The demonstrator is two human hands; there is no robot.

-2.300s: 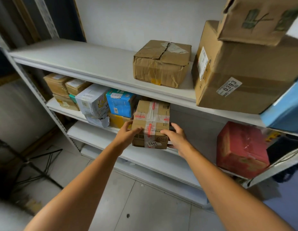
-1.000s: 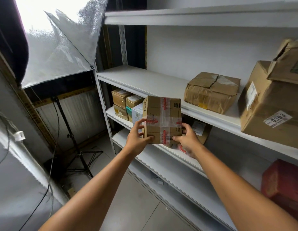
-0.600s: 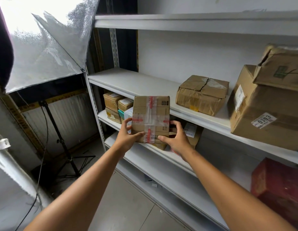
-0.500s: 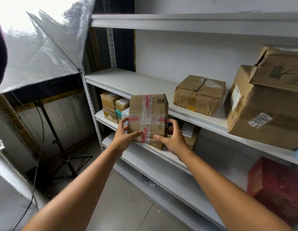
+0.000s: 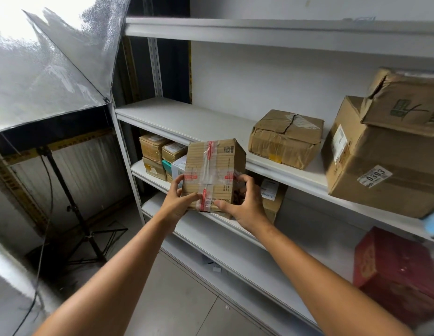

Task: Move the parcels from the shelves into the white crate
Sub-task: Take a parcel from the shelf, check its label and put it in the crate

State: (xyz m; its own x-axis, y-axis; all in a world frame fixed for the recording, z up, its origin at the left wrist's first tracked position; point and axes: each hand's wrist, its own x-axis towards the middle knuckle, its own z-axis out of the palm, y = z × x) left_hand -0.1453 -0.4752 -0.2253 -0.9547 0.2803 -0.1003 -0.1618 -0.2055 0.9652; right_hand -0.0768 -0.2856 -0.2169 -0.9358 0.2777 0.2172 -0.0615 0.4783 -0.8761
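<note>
While the parcel [image 5: 212, 173] hangs clear of the shelves [image 5: 187, 117], before the middle one, left hand [image 5: 178, 202] and right hand [image 5: 247, 204] clamp its lower sides. Tape [image 5: 206, 170] looks slick: support from underneath, carry level. Crate isn't in view.

A taped parcel [image 5: 212, 173] of brown cardboard, crossed by clear tape and red-printed bands, is held upright in the air before the shelves, gripped at its lower corners by the left hand [image 5: 178, 202] and right hand [image 5: 245, 204]. On the middle shelf [image 5: 182, 117] a crumpled parcel [image 5: 285, 139] sits near the front edge; at the right end stands a large carton [image 5: 381, 166] labelled 0393, with a dented carton [image 5: 405, 103] stacked on it. On the shelf below, small brown parcels [image 5: 154, 154] are stacked at the left end, and a labelled parcel [image 5: 271, 197] stands behind the right hand. A red box [image 5: 393, 275] stands lower, at the right.
</note>
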